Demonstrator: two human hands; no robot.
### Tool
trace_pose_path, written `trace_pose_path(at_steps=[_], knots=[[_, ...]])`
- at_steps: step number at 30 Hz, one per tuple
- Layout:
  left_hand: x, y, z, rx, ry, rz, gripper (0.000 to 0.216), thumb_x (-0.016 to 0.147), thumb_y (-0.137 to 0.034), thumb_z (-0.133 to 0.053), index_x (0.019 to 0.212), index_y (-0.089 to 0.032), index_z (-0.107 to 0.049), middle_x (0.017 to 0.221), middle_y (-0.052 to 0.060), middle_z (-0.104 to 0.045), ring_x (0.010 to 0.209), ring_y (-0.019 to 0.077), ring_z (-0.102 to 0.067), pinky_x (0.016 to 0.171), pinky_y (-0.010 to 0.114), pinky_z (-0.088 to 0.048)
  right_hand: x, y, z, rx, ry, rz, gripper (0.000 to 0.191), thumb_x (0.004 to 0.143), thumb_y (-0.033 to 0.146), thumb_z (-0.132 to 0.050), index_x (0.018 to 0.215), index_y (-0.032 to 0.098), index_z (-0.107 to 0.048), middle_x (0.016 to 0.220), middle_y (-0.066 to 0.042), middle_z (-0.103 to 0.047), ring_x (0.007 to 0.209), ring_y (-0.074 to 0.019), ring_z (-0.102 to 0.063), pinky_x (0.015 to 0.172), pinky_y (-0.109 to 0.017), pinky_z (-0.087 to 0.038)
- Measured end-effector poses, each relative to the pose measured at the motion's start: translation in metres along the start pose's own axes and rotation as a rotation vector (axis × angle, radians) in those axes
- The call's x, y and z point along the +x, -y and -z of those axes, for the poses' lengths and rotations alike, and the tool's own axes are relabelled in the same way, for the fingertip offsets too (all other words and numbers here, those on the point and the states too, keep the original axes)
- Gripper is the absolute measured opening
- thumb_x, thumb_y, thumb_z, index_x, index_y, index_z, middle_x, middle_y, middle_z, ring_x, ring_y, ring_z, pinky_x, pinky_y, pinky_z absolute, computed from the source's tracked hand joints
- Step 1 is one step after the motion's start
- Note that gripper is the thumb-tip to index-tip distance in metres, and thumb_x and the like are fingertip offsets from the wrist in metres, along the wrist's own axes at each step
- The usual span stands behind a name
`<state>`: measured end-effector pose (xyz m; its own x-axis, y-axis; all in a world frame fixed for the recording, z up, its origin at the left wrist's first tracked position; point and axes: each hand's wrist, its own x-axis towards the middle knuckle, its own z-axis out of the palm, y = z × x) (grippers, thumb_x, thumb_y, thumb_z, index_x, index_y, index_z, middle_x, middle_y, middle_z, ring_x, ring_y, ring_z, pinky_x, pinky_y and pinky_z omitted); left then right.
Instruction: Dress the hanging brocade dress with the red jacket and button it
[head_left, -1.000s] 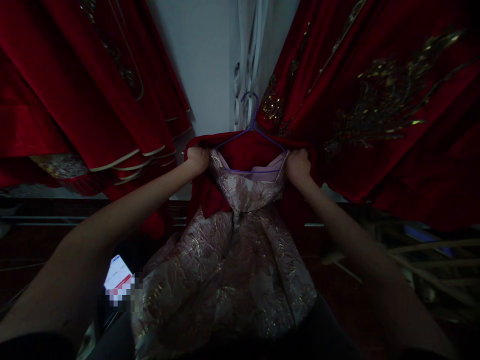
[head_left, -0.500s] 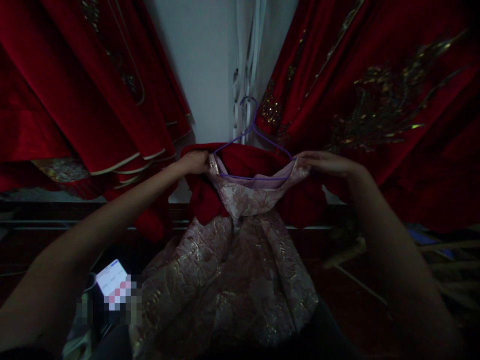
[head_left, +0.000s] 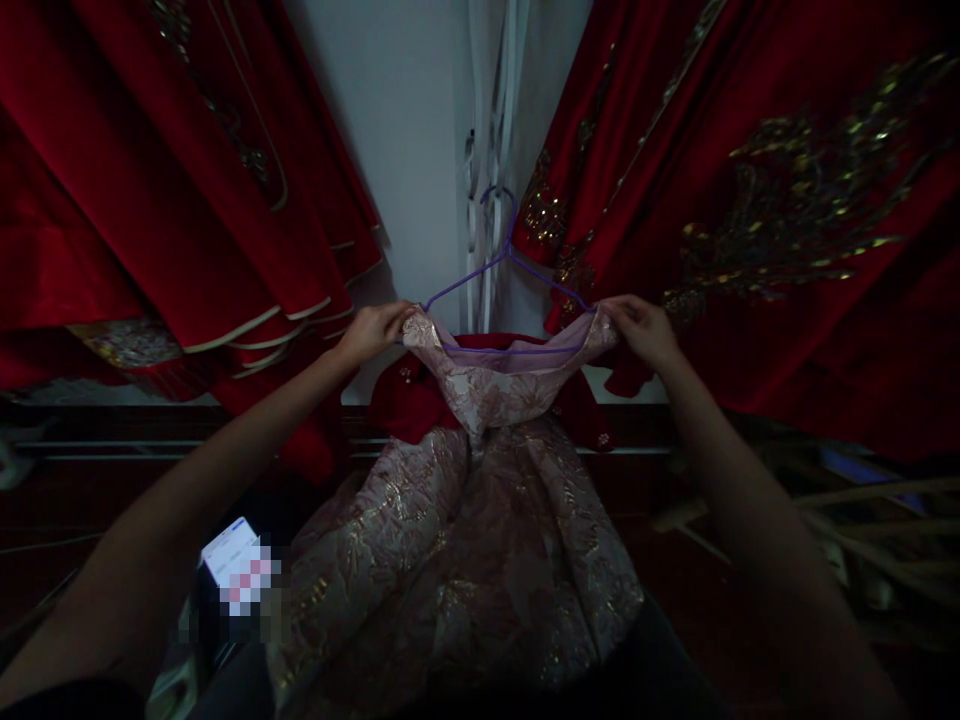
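- We have the patterned dress (head_left: 480, 530) spread below the purple hanger (head_left: 509, 243), whose lower bar crosses the neckline.
- Our left hand (head_left: 373, 333) pinches the dress fabric at the hanger's left end.
- Our right hand (head_left: 643, 328) pinches it at the hanger's right end.
- Just below the hanger, we see a red garment (head_left: 409, 400) behind the dress.
- Well below the hanger, leftward, lies a lit screen (head_left: 229, 550).

Very dim, deep shadow below, glowing screen (head_left: 227, 552), glinting sequins (head_left: 545, 215)
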<state>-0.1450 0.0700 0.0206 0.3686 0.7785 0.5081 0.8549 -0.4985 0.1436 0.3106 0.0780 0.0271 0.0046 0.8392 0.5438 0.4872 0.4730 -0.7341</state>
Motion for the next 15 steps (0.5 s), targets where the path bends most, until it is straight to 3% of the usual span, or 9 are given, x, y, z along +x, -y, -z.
trace_pose_path(at_steps=[4,7,9,11,13,15], knots=[[-0.021,0.012,-0.007,0.169,-0.025,0.199,0.049,0.097,-0.043,-0.024,0.116,-0.015,-0.06,0.096,0.011,-0.071,0.082,0.0199,-0.066,0.072,0.025,-0.043,-0.02,-0.021,-0.001,-0.056,-0.163,-0.08,0.026,0.081,0.035,-0.054,0.095,0.016,-0.067,0.098,-0.01,-0.072,0.09,-0.0225,-0.067,0.08,-0.037,-0.053],[-0.056,0.015,-0.014,0.24,0.111,0.269,0.048,0.097,-0.04,-0.023,0.109,-0.015,-0.062,0.091,0.012,-0.071,0.079,0.0208,-0.066,0.07,0.026,-0.044,-0.059,-0.049,-0.005,-0.154,-0.223,-0.205,0.027,0.08,0.033,-0.053,0.093,0.015,-0.068,0.09,-0.011,-0.073,0.083,-0.0246,-0.068,0.075,-0.04,-0.054],[-0.078,0.006,-0.017,0.247,0.244,0.173,0.045,0.097,-0.039,-0.025,0.106,-0.017,-0.062,0.087,0.01,-0.071,0.077,0.0196,-0.066,0.069,0.026,-0.045,-0.084,-0.058,-0.009,-0.192,-0.142,-0.264,0.024,0.079,0.032,-0.053,0.089,0.016,-0.068,0.086,-0.01,-0.072,0.08,-0.0255,-0.067,0.073,-0.041,-0.054],[-0.09,-0.015,-0.015,0.231,0.318,-0.031,0.04,0.097,-0.038,-0.028,0.107,-0.02,-0.062,0.095,0.008,-0.07,0.084,0.018,-0.065,0.073,0.026,-0.047,-0.098,-0.05,-0.011,-0.175,-0.042,-0.223,0.024,0.081,0.035,-0.053,0.09,0.017,-0.067,0.089,-0.009,-0.072,0.083,-0.0246,-0.067,0.076,-0.041,-0.053],[-0.086,-0.044,-0.009,0.189,0.29,-0.215,0.038,0.097,-0.035,-0.028,0.108,-0.02,-0.062,0.105,0.008,-0.067,0.096,0.0177,-0.062,0.081,0.028,-0.048,-0.1,-0.028,-0.012,-0.147,0.018,-0.119,0.026,0.085,0.04,-0.051,0.094,0.02,-0.064,0.093,-0.007,-0.07,0.084,-0.0223,-0.065,0.079,-0.038,-0.052],[-0.067,-0.076,-0.004,0.13,0.219,-0.32,0.037,0.097,-0.031,-0.03,0.109,-0.018,-0.062,0.11,0.009,-0.065,0.104,0.0181,-0.058,0.089,0.03,-0.048,-0.096,0.001,-0.013,-0.156,-0.055,-0.042,0.027,0.088,0.043,-0.049,0.096,0.021,-0.062,0.092,-0.006,-0.068,0.083,-0.0206,-0.063,0.079,-0.035,-0.051]])
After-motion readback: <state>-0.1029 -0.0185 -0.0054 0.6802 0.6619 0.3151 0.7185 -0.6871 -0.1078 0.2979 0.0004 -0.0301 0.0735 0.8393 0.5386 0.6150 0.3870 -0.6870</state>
